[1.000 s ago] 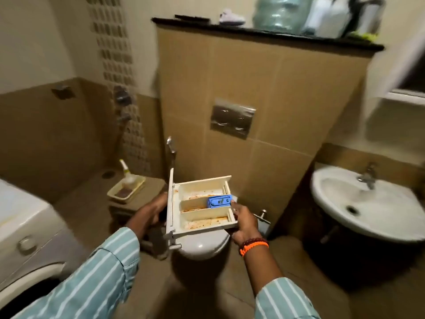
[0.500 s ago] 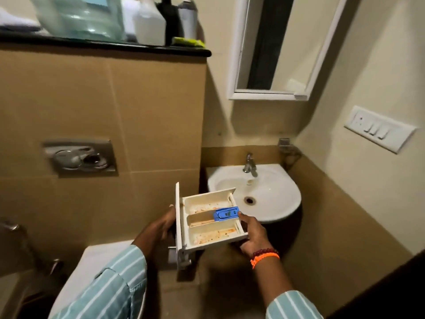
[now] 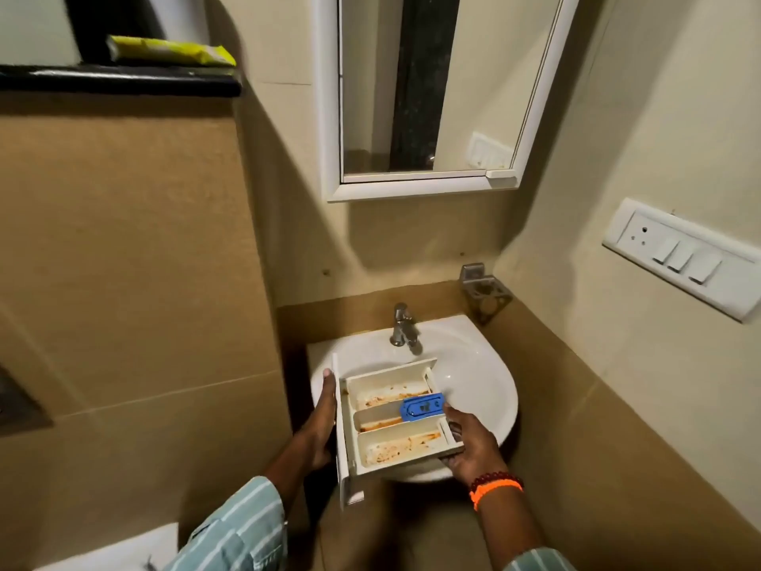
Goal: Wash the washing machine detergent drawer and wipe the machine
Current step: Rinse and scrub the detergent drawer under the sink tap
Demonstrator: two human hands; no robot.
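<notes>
I hold the white detergent drawer [image 3: 393, 440] level over the front of the white sink [image 3: 482, 377]. Its three compartments carry orange-brown residue, and a blue siphon cap [image 3: 424, 407] sits on the middle one. My left hand [image 3: 323, 422] grips the drawer's front panel on the left side. At the drawer's right rear corner, my right hand [image 3: 471, 445] supports it from below, an orange and red bracelet on the wrist. The washing machine is out of view.
A chrome tap [image 3: 402, 330] stands at the sink's back. Above hangs a white-framed mirror [image 3: 428, 92]. A switch panel [image 3: 679, 257] is on the right wall, a metal holder [image 3: 484, 291] in the corner. A tiled half wall with a dark ledge [image 3: 119, 80] is at left.
I have turned right from the toilet to the sink, carrying the drawer in both hands. The drawer now hangs over the basin instead of in front of it.
</notes>
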